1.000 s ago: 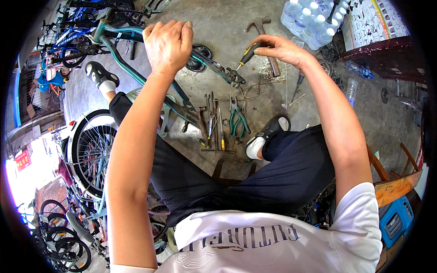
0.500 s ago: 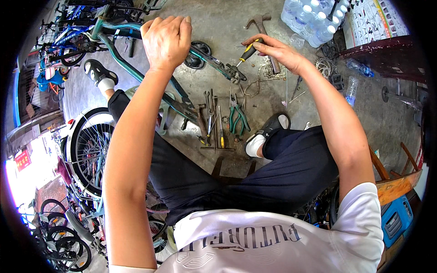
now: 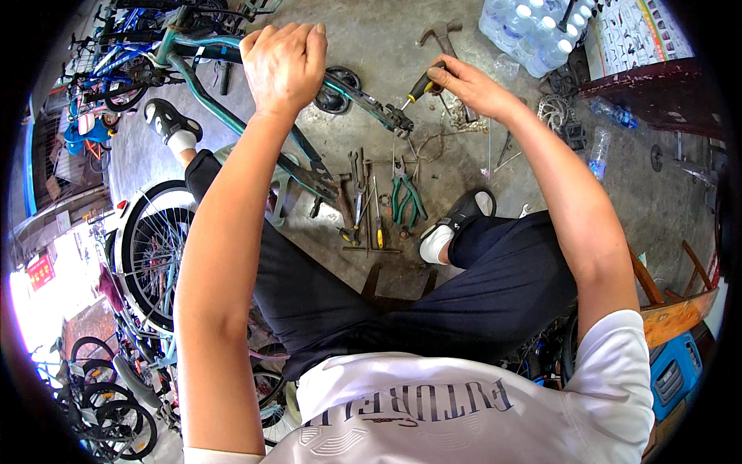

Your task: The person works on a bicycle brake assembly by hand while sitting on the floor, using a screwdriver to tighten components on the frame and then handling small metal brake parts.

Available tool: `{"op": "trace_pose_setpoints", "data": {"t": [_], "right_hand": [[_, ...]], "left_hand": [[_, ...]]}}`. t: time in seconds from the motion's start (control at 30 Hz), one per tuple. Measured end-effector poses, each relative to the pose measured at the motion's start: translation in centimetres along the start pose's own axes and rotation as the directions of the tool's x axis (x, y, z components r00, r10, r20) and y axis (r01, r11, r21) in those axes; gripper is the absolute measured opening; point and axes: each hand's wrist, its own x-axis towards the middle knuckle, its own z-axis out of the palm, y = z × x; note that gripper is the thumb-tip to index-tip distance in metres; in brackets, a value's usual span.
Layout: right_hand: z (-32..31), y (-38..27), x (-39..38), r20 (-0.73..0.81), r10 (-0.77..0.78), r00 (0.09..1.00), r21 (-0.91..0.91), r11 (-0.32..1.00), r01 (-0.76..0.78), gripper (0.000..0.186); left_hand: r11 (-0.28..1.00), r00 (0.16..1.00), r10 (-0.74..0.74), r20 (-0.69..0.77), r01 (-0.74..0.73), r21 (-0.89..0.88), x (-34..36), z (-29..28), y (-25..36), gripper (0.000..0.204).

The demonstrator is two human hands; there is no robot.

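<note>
My left hand (image 3: pixel 284 69) is closed over the upper tube of a teal bicycle frame (image 3: pixel 193 81), which passes beneath its fingers. The frame stretches from the upper left towards the middle. In my right hand (image 3: pixel 473 87) is a black-and-yellow screwdriver (image 3: pixel 422 88), pinched by its handle and slanting down to the left. Its shaft meets a dark metal part (image 3: pixel 397 117) at the frame's end; the exact contact at the tip is too small to make out. A small black wheel (image 3: pixel 337 91) sits beside the tube, between my hands.
Green-handled pliers (image 3: pixel 406 197), a wrench (image 3: pixel 358 182) and a yellow screwdriver (image 3: pixel 379 232) lie between my feet. A hammer (image 3: pixel 440 35) lies beyond my right hand. Water bottles (image 3: pixel 533 31) stand far right. Bicycles (image 3: pixel 116 58) crowd the left, with a white-rimmed wheel (image 3: pixel 151 255) nearest.
My right fingers, stretched past the screwdriver handle before, have drawn in and curled around it. The screwdriver's handle has shifted slightly; my left hand stays on the frame.
</note>
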Motion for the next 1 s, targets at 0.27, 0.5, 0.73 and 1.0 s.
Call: {"op": "trace_pose_setpoints", "data": {"t": [0.27, 0.5, 0.73, 1.0], "right_hand": [[0.4, 1.2, 0.4, -0.049, -0.026, 0.998, -0.015, 1.0, 0.025, 0.059], [0.5, 0.9, 0.5, -0.029, 0.045, 0.999, 0.072, 0.997, -0.043, 0.05], [0.4, -0.4, 0.2, -0.026, 0.123, 0.992, 0.097, 0.988, -0.12, 0.048], [0.6, -0.2, 0.1, -0.011, 0.13, 0.991, 0.084, 0.988, -0.129, 0.049]], "left_hand": [[1.0, 1.0, 0.011, -0.027, -0.011, 0.0, -0.1, 0.1, 0.0, 0.03], [1.0, 1.0, 0.011, -0.026, -0.011, -0.006, 0.0, 0.1, 0.1, 0.03], [1.0, 0.999, 0.008, -0.04, -0.009, -0.021, 0.0, 0.3, 0.0, 0.031], [1.0, 0.999, -0.017, 0.049, 0.016, 0.021, -0.2, -0.4, 0.4, 0.035]]}}
